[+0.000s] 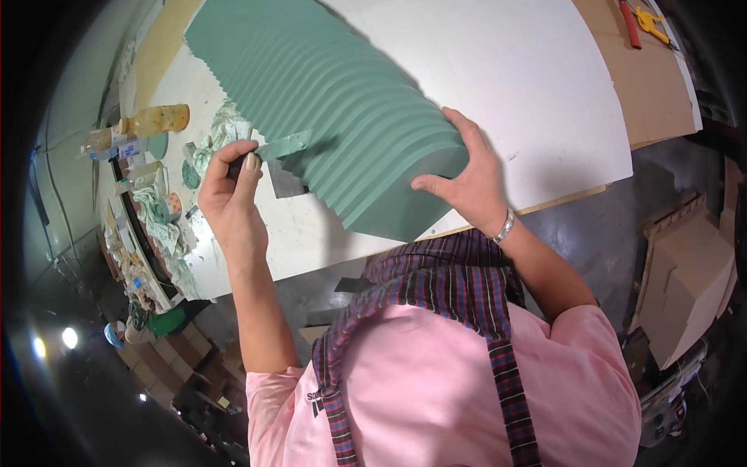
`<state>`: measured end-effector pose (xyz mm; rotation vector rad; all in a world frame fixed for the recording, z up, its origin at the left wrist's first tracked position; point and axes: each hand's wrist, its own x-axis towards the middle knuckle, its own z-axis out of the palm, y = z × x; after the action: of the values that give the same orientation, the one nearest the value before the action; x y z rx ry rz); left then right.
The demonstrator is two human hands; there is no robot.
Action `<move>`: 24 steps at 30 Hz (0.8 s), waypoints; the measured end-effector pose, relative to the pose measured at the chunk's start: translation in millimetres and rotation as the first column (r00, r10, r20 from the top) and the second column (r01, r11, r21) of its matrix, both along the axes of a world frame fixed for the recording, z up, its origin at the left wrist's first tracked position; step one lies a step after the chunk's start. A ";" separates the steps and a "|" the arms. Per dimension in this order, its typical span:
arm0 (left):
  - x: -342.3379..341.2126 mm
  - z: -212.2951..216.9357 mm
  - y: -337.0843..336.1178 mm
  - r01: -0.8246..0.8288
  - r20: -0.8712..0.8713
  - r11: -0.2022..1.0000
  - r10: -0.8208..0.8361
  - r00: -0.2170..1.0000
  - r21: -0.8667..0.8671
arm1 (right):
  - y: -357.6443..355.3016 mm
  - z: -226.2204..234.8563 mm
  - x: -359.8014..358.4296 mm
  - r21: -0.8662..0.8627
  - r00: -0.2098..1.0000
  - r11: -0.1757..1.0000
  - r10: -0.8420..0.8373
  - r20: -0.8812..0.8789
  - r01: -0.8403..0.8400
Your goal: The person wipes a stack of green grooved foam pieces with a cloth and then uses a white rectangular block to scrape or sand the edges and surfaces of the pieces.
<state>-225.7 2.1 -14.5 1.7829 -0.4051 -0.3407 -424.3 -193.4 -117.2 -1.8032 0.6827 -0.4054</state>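
Observation:
A long green block (327,117) with wavy ridges lies slantwise across the white table (529,70), its smooth near end close to the front edge. My left hand (233,187) is closed on the handle of a putty knife (289,145), whose flat blade is smeared with green paste. The blade hovers at or touches the block's left ridged edge; I cannot tell which. At the near right end, my right hand (476,179) grips the block, thumb on the smooth face and fingers along the far side. Below the blade, a dark grey flat piece (288,183) lies partly under the block.
Crumpled, green-stained cloths (226,128) and an amber plastic bottle (159,120) lie to the left. At the far right, a red-handled tool (630,25) and a yellow tool (652,25) rest on cardboard (638,86). A cardboard box (685,272) stands beyond the table's right side.

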 end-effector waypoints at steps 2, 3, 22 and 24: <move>-2.0 -0.3 -12.2 0.048 0.053 0.999 -0.049 0.997 0.026 | -2.2 -2.7 0.3 -0.007 1.000 1.000 0.006 0.019 -0.006; -2.8 0.4 -17.8 0.050 0.052 0.998 -0.051 0.997 0.029 | -3.2 -3.9 0.7 -0.018 1.000 1.000 0.016 0.013 -0.016; 26.0 -0.2 16.7 -0.101 0.104 0.993 0.094 0.990 0.064 | 2.4 6.5 2.8 -0.205 1.000 0.979 0.014 0.006 -0.012; 25.1 -0.4 25.4 -0.094 0.109 0.993 0.086 0.990 0.069 | 4.5 14.3 6.0 -0.241 0.998 0.970 0.039 0.042 -0.028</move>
<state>-200.7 27.5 -14.9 1.8906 -0.3897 -0.2003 -418.4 -188.9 -102.9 -2.0244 0.5894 -0.5238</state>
